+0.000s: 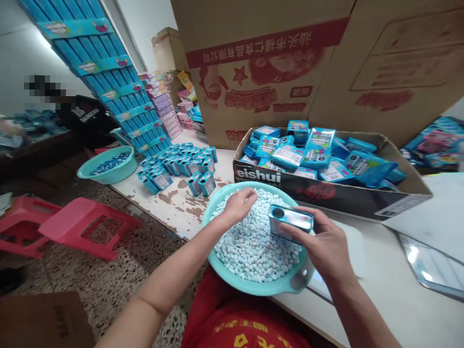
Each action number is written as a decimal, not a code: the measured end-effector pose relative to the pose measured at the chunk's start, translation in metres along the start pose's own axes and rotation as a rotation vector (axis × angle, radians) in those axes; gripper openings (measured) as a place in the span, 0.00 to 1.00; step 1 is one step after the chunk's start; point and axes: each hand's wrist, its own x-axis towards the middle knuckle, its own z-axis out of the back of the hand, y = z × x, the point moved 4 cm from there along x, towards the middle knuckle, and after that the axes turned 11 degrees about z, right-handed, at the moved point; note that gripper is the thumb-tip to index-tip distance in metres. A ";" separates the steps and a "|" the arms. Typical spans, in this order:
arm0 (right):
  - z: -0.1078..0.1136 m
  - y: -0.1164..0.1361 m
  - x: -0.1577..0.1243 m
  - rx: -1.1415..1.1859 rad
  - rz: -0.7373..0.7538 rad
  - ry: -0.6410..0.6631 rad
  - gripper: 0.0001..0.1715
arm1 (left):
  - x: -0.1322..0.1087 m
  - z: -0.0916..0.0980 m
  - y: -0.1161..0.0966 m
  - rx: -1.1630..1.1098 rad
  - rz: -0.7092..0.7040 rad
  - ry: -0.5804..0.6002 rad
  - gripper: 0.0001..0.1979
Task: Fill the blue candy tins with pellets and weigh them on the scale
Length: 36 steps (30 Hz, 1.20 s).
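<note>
A turquoise basin (253,289) holds a heap of small pale blue and white candies (250,251). At the heap's far side, my left hand (239,207) is closed with its fingers curled in; whatever it may hold is hidden. My right hand (326,237) grips a small blue tin (290,220) above the right part of the heap. The tin lies tilted on its side, its silver end with a round dark hole facing up.
Several open tins (188,162) stand on the worn table (174,203). Behind the basin is a carton (362,198) full of blue packs, before a large cardboard box (261,82). Left are another basin (108,176), stacked blue tins (105,72), red stools (83,222) and another person (83,118).
</note>
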 end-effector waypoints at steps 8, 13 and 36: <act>0.002 -0.002 0.001 0.089 0.028 -0.043 0.27 | -0.010 -0.043 0.030 0.204 -0.040 0.132 0.16; 0.001 -0.004 -0.001 0.034 0.002 0.013 0.27 | -0.012 -0.026 0.034 -0.318 0.168 -0.027 0.12; -0.048 0.036 0.025 -0.163 0.187 0.257 0.20 | -0.011 0.027 -0.053 -1.128 0.114 -0.119 0.18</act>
